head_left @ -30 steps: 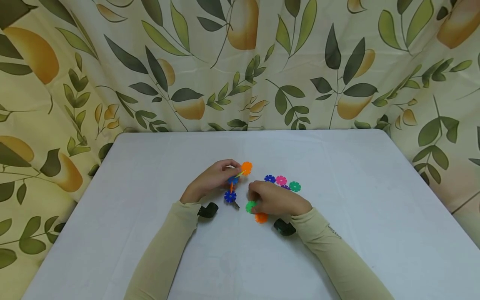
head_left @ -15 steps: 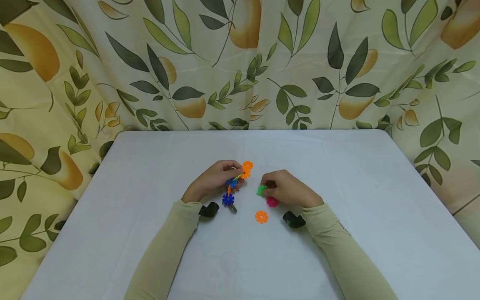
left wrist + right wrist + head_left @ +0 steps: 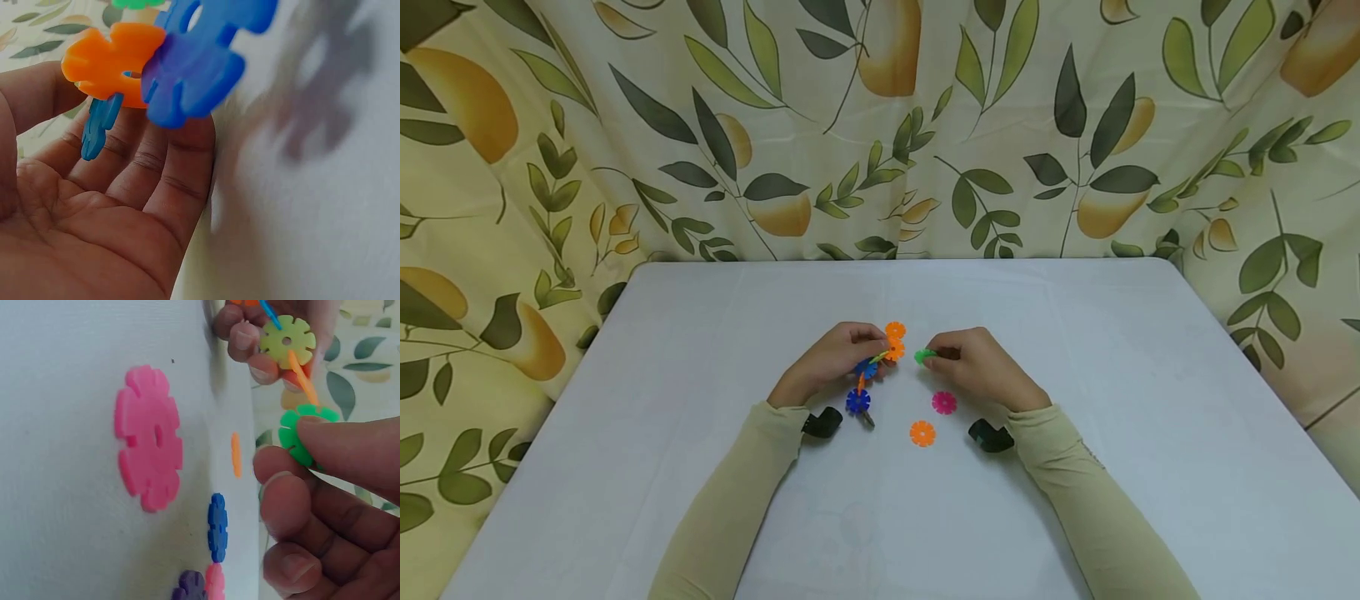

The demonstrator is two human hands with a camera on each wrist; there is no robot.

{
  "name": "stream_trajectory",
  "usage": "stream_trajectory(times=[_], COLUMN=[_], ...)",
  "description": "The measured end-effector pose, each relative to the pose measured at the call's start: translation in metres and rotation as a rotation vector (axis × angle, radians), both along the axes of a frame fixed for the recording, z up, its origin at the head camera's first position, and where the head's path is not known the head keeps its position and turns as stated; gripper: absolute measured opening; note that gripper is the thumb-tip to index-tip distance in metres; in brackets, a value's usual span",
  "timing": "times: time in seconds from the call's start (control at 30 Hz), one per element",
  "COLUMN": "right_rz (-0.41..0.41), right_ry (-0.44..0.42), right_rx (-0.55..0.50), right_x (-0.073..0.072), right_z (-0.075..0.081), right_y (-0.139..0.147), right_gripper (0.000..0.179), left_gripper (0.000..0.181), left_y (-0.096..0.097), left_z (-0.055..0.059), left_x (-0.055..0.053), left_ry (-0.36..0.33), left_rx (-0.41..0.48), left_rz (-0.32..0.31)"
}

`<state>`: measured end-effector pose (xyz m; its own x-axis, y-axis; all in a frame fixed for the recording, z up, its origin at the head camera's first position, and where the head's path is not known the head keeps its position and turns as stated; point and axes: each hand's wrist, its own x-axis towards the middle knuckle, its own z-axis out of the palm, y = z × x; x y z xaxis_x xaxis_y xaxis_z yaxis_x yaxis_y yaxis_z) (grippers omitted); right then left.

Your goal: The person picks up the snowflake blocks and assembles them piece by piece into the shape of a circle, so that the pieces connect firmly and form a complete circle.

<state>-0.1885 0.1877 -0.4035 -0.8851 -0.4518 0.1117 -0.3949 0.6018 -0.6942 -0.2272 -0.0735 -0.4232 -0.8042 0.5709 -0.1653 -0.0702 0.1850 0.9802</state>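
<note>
Two bare hands at the centre of the head frame, above a white tabletop (image 3: 775,517). Pinched between thumb and fingers of the left hand (image 3: 833,360), left of centre: a linked chain of notched round plastic discs (image 3: 867,369) in orange, yellow and blue, hanging down the frame. Pinched between thumb and forefinger of the right hand (image 3: 981,367), right of centre: a bright green notched plastic disc (image 3: 924,357), just beside the chain's orange end, with a narrow gap between in the head view. Directly above that end in the frame, another orange notched disc (image 3: 896,331). Below the right hand, flat on the tabletop, a pink notched plastic disc (image 3: 944,403); lower and slightly left, a loose orange notched plastic disc (image 3: 922,433). At the lower centre of the right wrist frame, close together, a blue notched disc (image 3: 217,528), a second pink disc (image 3: 215,582) and a purple disc (image 3: 189,587). Across the top of the head frame, a cream curtain (image 3: 850,183) with printed leaves and orange fruit.
</note>
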Motion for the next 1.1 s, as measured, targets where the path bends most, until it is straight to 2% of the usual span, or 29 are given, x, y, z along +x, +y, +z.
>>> stream_trajectory(times=[0.33,0.47,0.63,0.8,0.9,1.1], right_rz=[0.001,0.019,0.059,0.065,0.071,0.048], right_ry=[0.073,0.143,0.252,0.337,0.351,0.306], right_rx=[-0.024,-0.006,0.028,0.057,0.079,0.064], right_x=[0.002,0.003,0.004,0.006,0.005,0.004], right_z=[-0.001,-0.001,-0.003,-0.004,-0.005,-0.007], right_y=[-0.005,-0.008,-0.012,-0.015,-0.016,-0.018], right_gripper=[0.010,0.009,0.009,0.008,0.008,0.008], left_gripper=[0.020,0.020,0.021,0.021,0.020,0.020], left_y=[0.011,0.014,0.018,0.023,0.025,0.024], left_z=[0.000,-0.001,-0.002,-0.002,-0.003,-0.001], left_x=[0.006,0.007,0.010,0.013,0.014,0.014], left_ry=[-0.038,-0.053,-0.030,-0.013,-0.014,-0.040], left_rx=[0.060,0.073,0.071,0.057,0.055,0.055], left_rz=[-0.003,0.002,0.023,0.033,0.038,0.041])
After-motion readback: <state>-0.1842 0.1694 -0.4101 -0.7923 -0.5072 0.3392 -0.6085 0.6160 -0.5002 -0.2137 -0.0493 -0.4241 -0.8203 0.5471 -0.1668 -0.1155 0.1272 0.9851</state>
